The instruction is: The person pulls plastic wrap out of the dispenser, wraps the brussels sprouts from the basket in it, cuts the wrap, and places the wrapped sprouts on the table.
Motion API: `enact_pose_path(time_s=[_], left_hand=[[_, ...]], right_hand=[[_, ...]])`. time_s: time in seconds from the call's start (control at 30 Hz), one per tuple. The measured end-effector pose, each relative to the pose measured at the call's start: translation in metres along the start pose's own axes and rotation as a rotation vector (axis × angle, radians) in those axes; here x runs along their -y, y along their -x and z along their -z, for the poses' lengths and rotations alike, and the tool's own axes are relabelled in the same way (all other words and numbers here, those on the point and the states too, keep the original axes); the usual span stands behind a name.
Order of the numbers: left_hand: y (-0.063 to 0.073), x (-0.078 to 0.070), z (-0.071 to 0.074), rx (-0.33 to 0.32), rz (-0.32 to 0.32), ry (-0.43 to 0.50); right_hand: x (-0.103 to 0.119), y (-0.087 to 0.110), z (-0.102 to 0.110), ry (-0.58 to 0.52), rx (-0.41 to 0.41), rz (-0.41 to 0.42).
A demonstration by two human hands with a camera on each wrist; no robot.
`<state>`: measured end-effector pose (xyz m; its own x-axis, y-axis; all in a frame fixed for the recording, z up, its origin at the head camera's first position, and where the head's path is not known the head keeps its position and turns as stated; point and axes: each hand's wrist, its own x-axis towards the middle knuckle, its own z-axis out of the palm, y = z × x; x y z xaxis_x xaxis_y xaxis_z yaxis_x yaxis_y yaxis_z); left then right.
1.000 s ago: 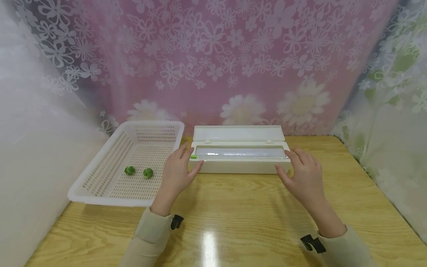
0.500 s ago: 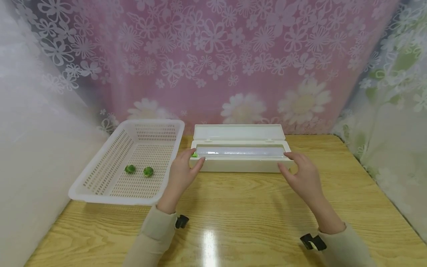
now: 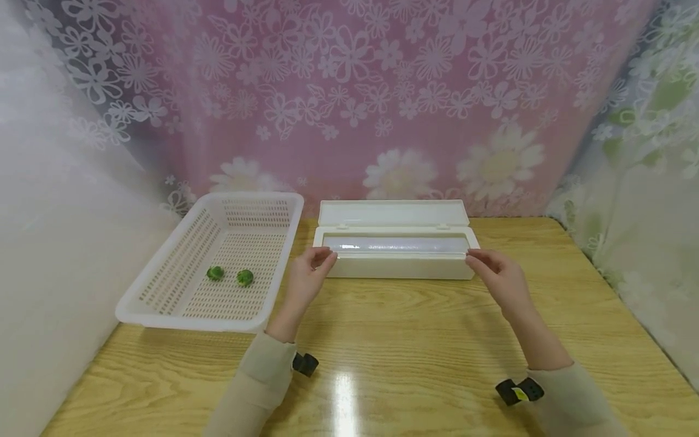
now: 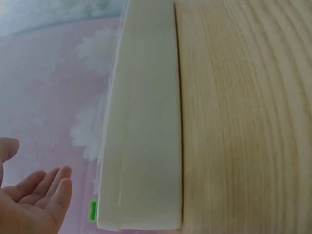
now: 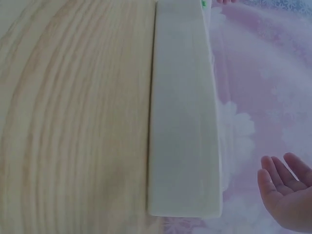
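Observation:
A long white plastic-wrap box (image 3: 401,268) stands with its lid (image 3: 393,212) raised and a roll of clear plastic wrap (image 3: 398,244) inside. My left hand (image 3: 304,280) is at the box's left front corner, and thumb and index finger come together at the wrap's edge. At the right front corner, my right hand (image 3: 505,285) pinches in the same way. The thin film between the fingertips is hard to make out. In the left wrist view, a green tab (image 4: 92,210) shows at the box's end, beside my fingers.
To the left stands a white perforated basket (image 3: 199,325) with two Brussels sprouts (image 3: 215,273) in it. Wooden tabletop (image 3: 393,346) lies in front of the box. Behind is a pink floral curtain (image 3: 327,164).
Both hands have closed thumb and fingers together at the box's front corners; earlier they were spread apart. The left hand has shifted right and now covers the green tab in the head view.

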<state>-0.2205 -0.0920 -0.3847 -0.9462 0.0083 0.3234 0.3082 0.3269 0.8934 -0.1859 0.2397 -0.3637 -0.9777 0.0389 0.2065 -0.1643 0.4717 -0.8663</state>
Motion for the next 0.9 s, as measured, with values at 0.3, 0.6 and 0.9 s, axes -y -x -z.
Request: enact_pose_path(time_s=[0.3, 0.6, 0.9], left_hand=[[-0.001, 0.014, -0.009, 0.001, 0.278, 0.262], [-0.011, 0.032, -0.011, -0.082, 0.586, 0.521], [-0.018, 0.034, -0.016, -0.089, 0.710, 0.636]], right_hand=[[-0.019, -0.009, 0.004, -0.270, 0.149, -0.151], [-0.035, -0.025, 0.001, -0.549, 0.233, -0.430], [-0.040, -0.039, -0.004, -0.633, 0.239, -0.592]])
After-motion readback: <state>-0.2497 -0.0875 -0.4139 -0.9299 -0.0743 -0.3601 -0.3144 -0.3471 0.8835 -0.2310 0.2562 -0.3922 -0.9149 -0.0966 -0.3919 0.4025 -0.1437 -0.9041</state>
